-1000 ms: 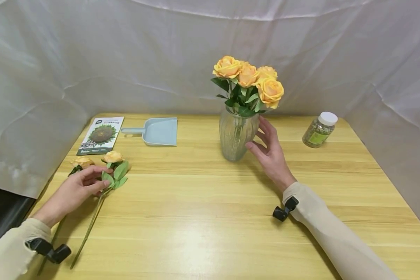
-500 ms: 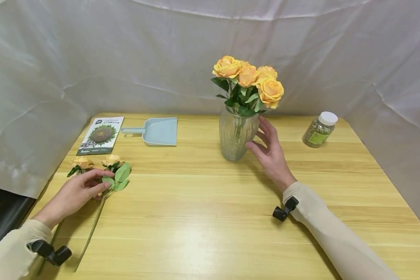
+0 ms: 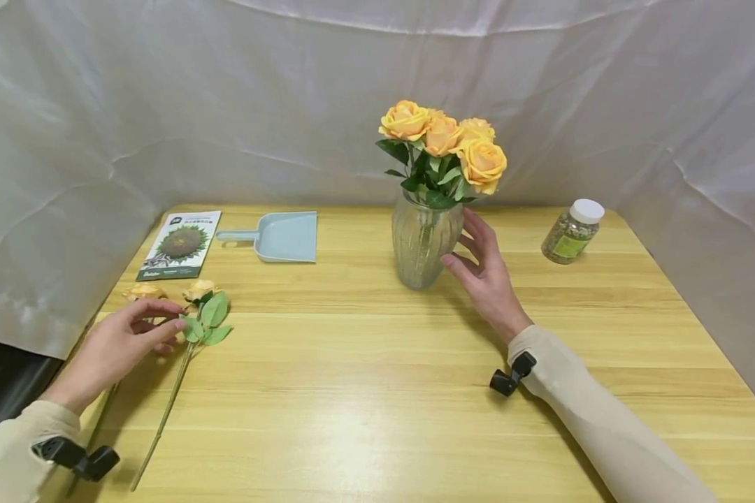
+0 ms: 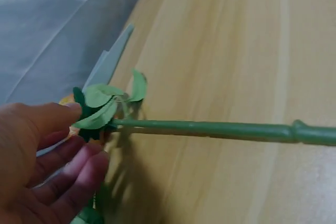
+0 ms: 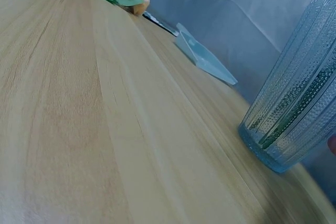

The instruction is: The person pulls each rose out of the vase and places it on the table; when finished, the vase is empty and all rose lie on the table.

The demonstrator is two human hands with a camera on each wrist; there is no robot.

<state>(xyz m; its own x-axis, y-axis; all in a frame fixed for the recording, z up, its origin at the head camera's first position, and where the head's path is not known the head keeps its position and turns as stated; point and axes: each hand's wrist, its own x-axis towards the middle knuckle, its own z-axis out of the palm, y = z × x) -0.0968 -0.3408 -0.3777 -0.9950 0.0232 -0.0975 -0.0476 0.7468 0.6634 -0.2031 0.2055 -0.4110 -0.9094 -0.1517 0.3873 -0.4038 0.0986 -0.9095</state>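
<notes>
Two yellow roses lie side by side at the left of the table. My left hand (image 3: 116, 342) is over the outer rose (image 3: 145, 290), fingertips at the leaves (image 3: 214, 309) of the inner rose (image 3: 200, 290). In the left wrist view, the thumb (image 4: 58, 115) is at a leaf edge and the other fingers are apart from it, with the green stem (image 4: 210, 128) running off to the right. My right hand (image 3: 487, 279) holds the side of a ribbed glass vase (image 3: 418, 251), thumb in front and fingers behind. Several yellow roses (image 3: 405, 122) stand in the vase.
A seed packet with a sunflower picture (image 3: 181, 244) and a light blue dustpan (image 3: 287, 237) lie at the back left. At the back right stands a white-capped jar (image 3: 571, 234) of small pieces. Pale cloth (image 3: 289, 105) hangs behind the wooden table (image 3: 352, 377).
My left hand has drawn left from the inner rose's leaves and stem, the thumb coming off the leaf. That rose has shifted slightly toward me. My right hand stays at the vase.
</notes>
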